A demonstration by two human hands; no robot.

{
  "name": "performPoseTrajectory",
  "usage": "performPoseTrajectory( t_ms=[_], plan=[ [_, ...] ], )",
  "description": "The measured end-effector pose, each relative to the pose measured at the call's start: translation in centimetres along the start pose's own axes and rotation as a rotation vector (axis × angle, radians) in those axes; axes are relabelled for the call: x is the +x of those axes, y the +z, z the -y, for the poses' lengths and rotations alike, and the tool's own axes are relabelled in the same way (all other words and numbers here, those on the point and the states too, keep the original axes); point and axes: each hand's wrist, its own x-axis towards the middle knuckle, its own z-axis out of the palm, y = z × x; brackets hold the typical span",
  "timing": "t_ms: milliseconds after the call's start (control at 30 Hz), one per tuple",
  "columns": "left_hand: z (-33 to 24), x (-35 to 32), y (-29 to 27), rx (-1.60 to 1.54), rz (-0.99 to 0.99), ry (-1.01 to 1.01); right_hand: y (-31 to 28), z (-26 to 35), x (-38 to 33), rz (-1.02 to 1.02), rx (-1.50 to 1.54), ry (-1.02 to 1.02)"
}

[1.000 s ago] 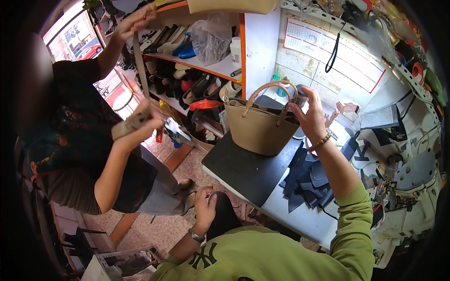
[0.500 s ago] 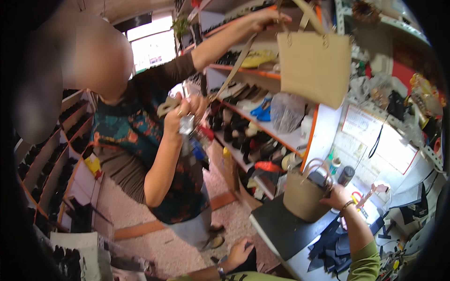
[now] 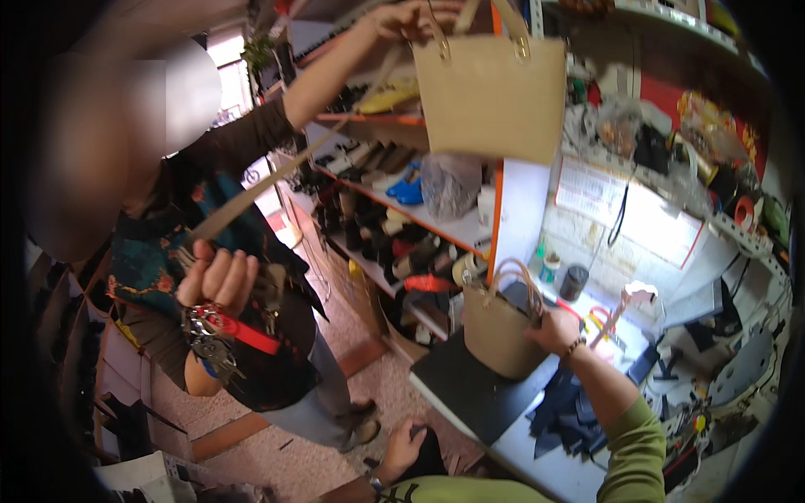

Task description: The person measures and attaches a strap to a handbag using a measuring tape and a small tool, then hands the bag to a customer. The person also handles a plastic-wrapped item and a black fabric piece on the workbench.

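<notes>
Since the earlier frame the view had swung further up and left, so the other person filled more of it, while the tan bag [image 3: 501, 329] on the counter [image 3: 470, 394] sat lower and to the right. That bag stood upright on the counter's dark mat. The right hand [image 3: 553, 329] was closed on its handle at the bag's right upper edge, arm in a green sleeve reaching up from below. The left hand [image 3: 404, 443] lay below and left of the bag, off the counter's near edge, resting on something dark; whether it gripped it could not be told.

Dark leather pieces [image 3: 566, 415] lay on the counter just right of the bag. Beyond the bag stood a dark cup [image 3: 573, 282], and left of it shelves [image 3: 394, 243] of shoes.

Well above the bag, the other person's raised hand [image 3: 407, 18] held a second tan bag [image 3: 493, 96] by its handles. Their other hand [image 3: 216, 277], far left of the counter bag, held a long tan strap [image 3: 277, 180] and a bunch of keys [image 3: 205, 339] with a red band.
</notes>
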Motion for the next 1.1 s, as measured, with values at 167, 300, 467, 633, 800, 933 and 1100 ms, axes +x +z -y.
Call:
performPoseTrajectory(
  t_ms=[167, 300, 467, 633, 800, 933, 1100],
  plan=[
    [0.9, -0.1, 0.2, 0.028, -0.013, 0.004, -0.7, 0.0, -1.1, 0.065, 0.048, -0.084],
    [-0.2, 1.0, 0.1, 0.007, 0.04, 0.024, -1.7, 0.0, -1.3, 0.192, 0.0, -0.036],
    [-2.5, 2.9, 0.3, -0.026, 0.044, 0.069, -2.5, -0.5, -2.9, 0.029, 0.134, -0.114],
    [-2.9, 2.5, 1.2, 0.004, 0.052, 0.163, -1.8, -0.6, -7.6, -0.557, 0.202, -0.137],
    [-2.2, 1.6, 2.3, 0.025, 0.128, 0.161, 3.7, 0.2, -9.9, -0.943, 0.626, 0.052],
    [-2.4, 0.2, 3.9, 0.026, 0.281, 0.205, 9.5, 0.4, -10.2, -0.244, 1.258, 0.356],
    [-1.5, -1.8, 5.0, -0.018, 0.39, 0.241, 11.9, -0.5, -12.9, -0.34, 1.006, 0.352]
  ],
)
